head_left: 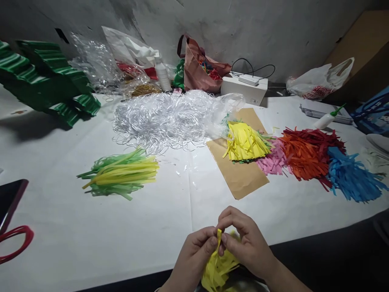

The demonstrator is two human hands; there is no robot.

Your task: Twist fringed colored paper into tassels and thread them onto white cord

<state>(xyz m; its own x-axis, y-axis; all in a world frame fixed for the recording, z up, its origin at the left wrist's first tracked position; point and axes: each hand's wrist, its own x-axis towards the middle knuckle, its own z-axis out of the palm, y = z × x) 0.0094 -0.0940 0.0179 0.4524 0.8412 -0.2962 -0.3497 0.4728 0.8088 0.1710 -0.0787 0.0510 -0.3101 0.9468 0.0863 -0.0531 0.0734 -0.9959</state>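
Hands: 2, left grip (194,253) and right grip (246,243) both pinching 1 yellow tassel (217,269) | tabletop (91,239): 6 fringe piles

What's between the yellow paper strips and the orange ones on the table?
In the head view, pink strips lie between the yellow strips and the orange strips.

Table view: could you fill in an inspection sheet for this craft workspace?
Surface: white paper-covered table.
Job's things: yellow fringed paper, pinched at its top by left hand and right hand.
Clutter: green-yellow strips, clear shreds, coloured fringe piles, brown paper sheet, glue bottle.
Fingers: both closed on the paper.
Cables: black cable over white box.
Surroundings: grey wall, bags.
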